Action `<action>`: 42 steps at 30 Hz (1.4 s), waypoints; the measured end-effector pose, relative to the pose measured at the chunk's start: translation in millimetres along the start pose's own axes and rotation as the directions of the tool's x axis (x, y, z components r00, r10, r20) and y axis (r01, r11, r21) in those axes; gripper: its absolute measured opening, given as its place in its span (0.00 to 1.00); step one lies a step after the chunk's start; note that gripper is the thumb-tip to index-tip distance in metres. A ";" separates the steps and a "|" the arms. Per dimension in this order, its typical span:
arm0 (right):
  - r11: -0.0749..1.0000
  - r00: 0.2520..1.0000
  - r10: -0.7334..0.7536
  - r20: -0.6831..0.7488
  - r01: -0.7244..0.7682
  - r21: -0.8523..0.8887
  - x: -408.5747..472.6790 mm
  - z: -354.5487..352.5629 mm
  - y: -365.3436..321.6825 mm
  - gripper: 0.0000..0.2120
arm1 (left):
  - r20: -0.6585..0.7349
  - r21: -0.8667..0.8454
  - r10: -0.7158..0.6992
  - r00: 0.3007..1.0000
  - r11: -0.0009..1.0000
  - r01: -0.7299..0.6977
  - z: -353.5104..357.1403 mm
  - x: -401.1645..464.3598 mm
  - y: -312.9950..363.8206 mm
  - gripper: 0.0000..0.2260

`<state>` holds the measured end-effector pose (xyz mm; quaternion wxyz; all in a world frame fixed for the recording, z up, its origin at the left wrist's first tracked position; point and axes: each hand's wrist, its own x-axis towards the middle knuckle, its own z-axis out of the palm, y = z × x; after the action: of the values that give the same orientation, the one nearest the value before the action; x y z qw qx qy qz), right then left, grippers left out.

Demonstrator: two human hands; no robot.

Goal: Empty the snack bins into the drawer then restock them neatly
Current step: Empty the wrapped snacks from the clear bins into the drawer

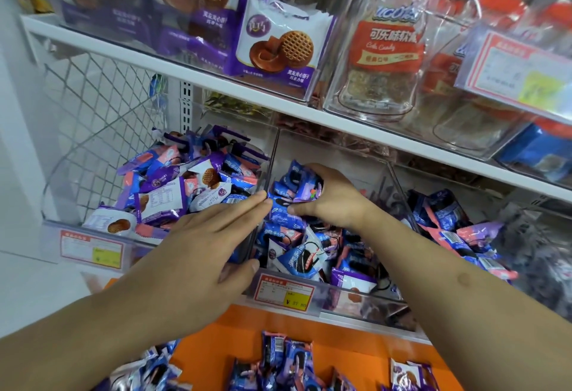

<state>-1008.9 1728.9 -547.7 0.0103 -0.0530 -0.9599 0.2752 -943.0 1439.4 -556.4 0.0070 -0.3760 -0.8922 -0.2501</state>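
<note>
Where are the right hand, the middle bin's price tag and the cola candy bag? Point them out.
right hand (pixel 332 197): head view, back of the hand.
middle bin's price tag (pixel 283 293): head view, centre of the label.
cola candy bag (pixel 391 50): head view, red printed front.

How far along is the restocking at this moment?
Partly done. The middle bin already holds many blue packets, and the left bin is heaped with purple ones. In hand: the right hand has a grip on a bunch of blue packets over the middle bin, while the left hand rests flat at its edge. Left: loose packets lie on the orange drawer surface below.
</note>
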 end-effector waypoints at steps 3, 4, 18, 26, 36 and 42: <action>0.997 0.997 0.012 -0.078 -0.006 0.078 -5.6 -5.3 2.0 0.34 | 0.014 0.002 -0.023 1.000 1.000 0.023 -1.6 0.0 1.8 0.35; 0.995 0.994 0.012 -0.106 -0.002 0.099 -9.3 -8.4 2.0 0.34 | 0.020 0.004 -0.029 0.999 1.000 0.029 -1.9 -0.1 1.8 0.35; 0.900 0.947 -0.297 -0.125 0.321 0.294 -145.1 -15.7 -96.8 0.18 | 0.150 -0.864 -0.252 0.956 0.436 0.250 -32.8 -0.3 54.1 0.44; 0.946 0.954 -0.255 0.159 0.212 0.246 -142.0 -12.9 -101.6 0.54 | 0.148 -0.849 -0.399 0.905 0.418 0.323 -39.9 -6.4 37.1 0.28; 1.000 0.986 0.003 0.168 0.001 -0.025 -30.1 -5.7 -28.9 0.46 | -0.043 -0.558 -0.474 0.880 0.742 0.372 -35.3 -14.1 -1.5 0.32; 0.970 0.958 0.104 0.268 -0.038 -0.240 7.0 23.3 -29.8 0.50 | -0.024 -0.580 -0.449 0.893 0.734 0.354 -29.0 -11.5 -4.1 0.29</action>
<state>-1019.9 1692.3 -551.8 -0.1410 -0.0493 -0.9747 0.1661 -942.6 1416.2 -535.2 -0.0856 -0.1376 -0.8350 -0.5259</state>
